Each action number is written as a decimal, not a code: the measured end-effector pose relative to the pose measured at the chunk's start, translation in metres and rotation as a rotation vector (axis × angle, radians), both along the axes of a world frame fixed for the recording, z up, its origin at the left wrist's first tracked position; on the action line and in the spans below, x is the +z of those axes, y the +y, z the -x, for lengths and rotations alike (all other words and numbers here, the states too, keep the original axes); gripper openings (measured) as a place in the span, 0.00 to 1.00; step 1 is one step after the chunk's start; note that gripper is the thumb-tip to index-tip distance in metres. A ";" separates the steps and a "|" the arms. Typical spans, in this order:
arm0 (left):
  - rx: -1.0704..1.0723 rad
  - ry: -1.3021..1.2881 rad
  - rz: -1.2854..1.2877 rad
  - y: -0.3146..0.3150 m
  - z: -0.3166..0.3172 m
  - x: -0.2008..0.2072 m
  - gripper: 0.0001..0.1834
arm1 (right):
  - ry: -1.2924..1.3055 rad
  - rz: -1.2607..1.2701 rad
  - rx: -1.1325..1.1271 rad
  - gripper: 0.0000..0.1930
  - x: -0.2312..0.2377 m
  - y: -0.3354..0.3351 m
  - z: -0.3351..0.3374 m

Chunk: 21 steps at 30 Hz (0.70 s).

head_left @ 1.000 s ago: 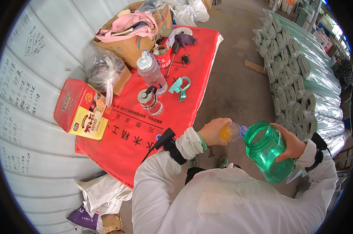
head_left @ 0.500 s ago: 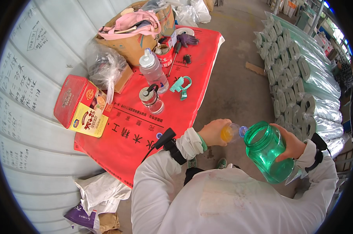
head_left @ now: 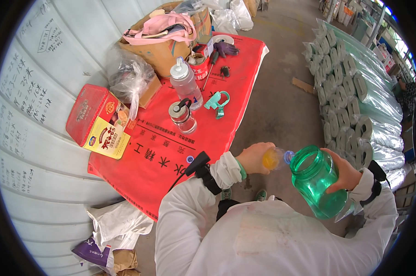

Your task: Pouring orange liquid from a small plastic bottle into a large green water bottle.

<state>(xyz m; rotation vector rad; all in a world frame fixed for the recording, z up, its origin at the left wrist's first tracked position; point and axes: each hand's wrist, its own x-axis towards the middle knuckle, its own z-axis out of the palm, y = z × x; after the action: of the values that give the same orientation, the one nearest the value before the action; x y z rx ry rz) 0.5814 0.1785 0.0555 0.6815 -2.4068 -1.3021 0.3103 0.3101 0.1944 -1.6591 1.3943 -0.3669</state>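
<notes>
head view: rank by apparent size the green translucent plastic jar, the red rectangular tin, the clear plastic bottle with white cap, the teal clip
1. Red rectangular tin, though the green translucent plastic jar looks about as large and is nearer the camera, so their order is unsure.
2. Clear plastic bottle with white cap.
3. Teal clip.

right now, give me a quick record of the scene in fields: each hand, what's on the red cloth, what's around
left hand: grips a small clear bottle with orange content, tipped mouth-first toward the jug
right hand: holds a green translucent jug, tilted
red cloth: clear plastic bottle, small lidded jar, teal clip, red box, screwdriver
behind: cardboard box with pink bag
right side: stacked wrapped rolls on the floor
</notes>
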 end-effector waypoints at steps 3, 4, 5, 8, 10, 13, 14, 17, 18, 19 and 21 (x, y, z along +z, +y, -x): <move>-0.010 -0.018 -0.015 0.000 -0.002 0.004 0.34 | 0.009 0.005 0.005 0.55 0.001 0.000 0.000; -0.003 0.002 -0.010 0.000 -0.002 0.005 0.32 | 0.021 0.009 0.010 0.55 0.002 0.000 0.000; -0.002 0.001 -0.009 0.001 -0.003 0.007 0.32 | 0.020 0.009 0.010 0.55 0.002 0.000 0.000; -0.007 -0.002 -0.031 0.001 -0.004 0.012 0.31 | 0.023 0.001 0.005 0.55 0.001 0.001 0.001; 0.028 0.037 -0.031 0.004 -0.004 0.008 0.31 | -0.006 -0.005 0.005 0.55 -0.002 0.002 0.003; -0.003 -0.005 -0.042 0.004 -0.002 0.010 0.31 | -0.016 -0.029 0.005 0.56 0.000 0.000 0.001; -0.003 -0.004 -0.039 0.004 -0.002 0.010 0.31 | -0.015 -0.026 0.005 0.56 0.000 0.000 0.001; -0.003 0.006 -0.027 0.005 -0.003 0.010 0.31 | 0.021 -0.001 0.026 0.56 0.001 0.001 0.001; 0.014 0.001 -0.020 0.005 -0.004 0.009 0.31 | 0.028 -0.008 0.018 0.56 0.003 0.000 0.000; 0.032 -0.005 -0.014 0.005 -0.004 0.009 0.31 | 0.034 -0.016 0.011 0.56 0.004 0.000 0.000; 0.013 -0.010 -0.023 0.004 -0.004 0.012 0.32 | 0.039 -0.015 0.014 0.56 0.003 0.000 0.001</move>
<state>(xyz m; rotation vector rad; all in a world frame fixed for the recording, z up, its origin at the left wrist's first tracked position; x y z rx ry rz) 0.5849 0.1829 0.0671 0.7104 -2.3945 -1.3263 0.3098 0.3097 0.1977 -1.6710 1.4104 -0.3163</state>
